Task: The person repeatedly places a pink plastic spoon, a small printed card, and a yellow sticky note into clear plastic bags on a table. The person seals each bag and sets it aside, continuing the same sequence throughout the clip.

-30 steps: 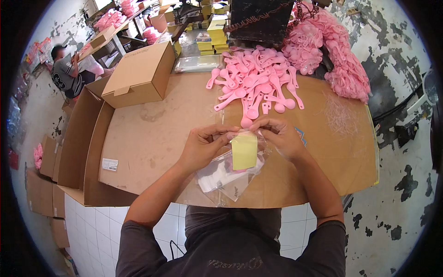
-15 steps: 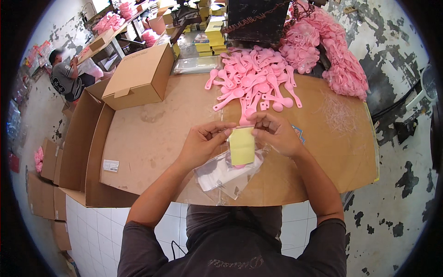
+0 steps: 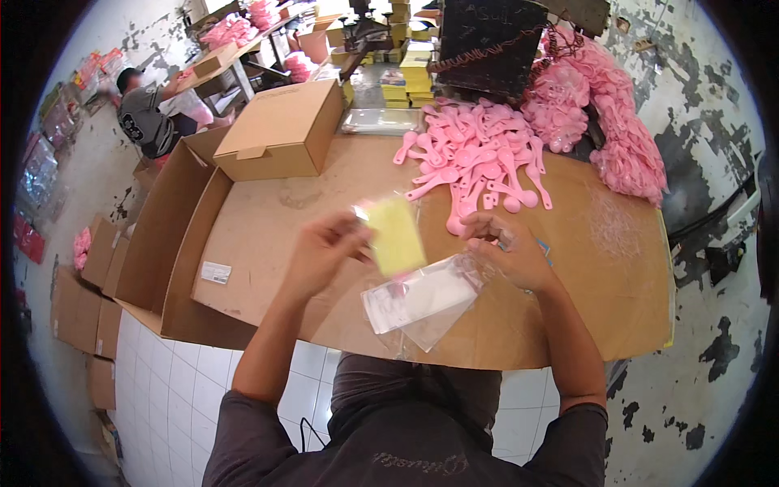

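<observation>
A clear plastic packet with a yellow card in it is pinched at its upper left edge by my left hand. Motion smears the packet, and a little pink shows at its border. My right hand is apart from it, to the right, fingers curled toward the thumb; whatever they pinch is too small to make out. Beneath the hands lies a stack of clear plastic bags. A blue printed card is partly hidden behind my right hand. Just beyond, pink plastic scoops lie in a loose pile.
An open carton stands along the cardboard-covered table's left side, with a closed box behind it. Bagged pink scoops heap up at back right, near thin clear strips. A person sits far left.
My left hand has drawn the packet left, away from my right hand; both held its top edge before. The packet is now tilted. The view has shifted slightly.
</observation>
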`<state>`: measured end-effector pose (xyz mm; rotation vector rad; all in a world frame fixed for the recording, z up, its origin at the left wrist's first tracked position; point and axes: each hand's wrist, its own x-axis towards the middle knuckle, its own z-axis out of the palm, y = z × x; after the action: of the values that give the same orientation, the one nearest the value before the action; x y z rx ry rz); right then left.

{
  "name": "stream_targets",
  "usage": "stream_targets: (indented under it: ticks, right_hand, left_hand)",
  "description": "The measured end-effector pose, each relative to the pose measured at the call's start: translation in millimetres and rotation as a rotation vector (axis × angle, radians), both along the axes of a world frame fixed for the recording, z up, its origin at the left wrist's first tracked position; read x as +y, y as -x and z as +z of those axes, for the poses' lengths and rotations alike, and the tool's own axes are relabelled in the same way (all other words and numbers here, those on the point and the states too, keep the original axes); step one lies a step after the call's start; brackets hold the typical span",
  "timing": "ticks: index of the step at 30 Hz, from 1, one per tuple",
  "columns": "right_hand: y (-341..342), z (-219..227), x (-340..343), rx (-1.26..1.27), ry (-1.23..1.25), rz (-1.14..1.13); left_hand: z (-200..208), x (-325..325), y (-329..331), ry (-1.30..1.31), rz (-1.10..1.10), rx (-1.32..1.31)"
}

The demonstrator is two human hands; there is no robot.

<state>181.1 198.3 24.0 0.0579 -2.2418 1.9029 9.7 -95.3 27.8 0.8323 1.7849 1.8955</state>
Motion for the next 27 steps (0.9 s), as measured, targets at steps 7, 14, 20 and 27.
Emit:
stream_targets:
  ticks: [7,14,20,27]
  right_hand:
    - [-4.3,5.5,7.7,-0.001,-0.196,-0.089]
    - [-20.7,33.2,43.9,0.034,-0.763,-0.228]
    - [-50.7,39.3,77.6,-0.435,-1.047,-0.284]
    - [-63.3,10.9,91.1,-0.453,-0.677,-0.299]
  left_hand:
    - [26.2,-59.6,44.6,-0.629,0.414,-0.049]
    - [10.4,10.5,8.8,0.292,-0.055,0.223]
    - [-3.9,71.0,-31.3,0.553,-0.281,0.718]
    - [-30.0,88.4,-39.7,0.428,-0.247,0.776]
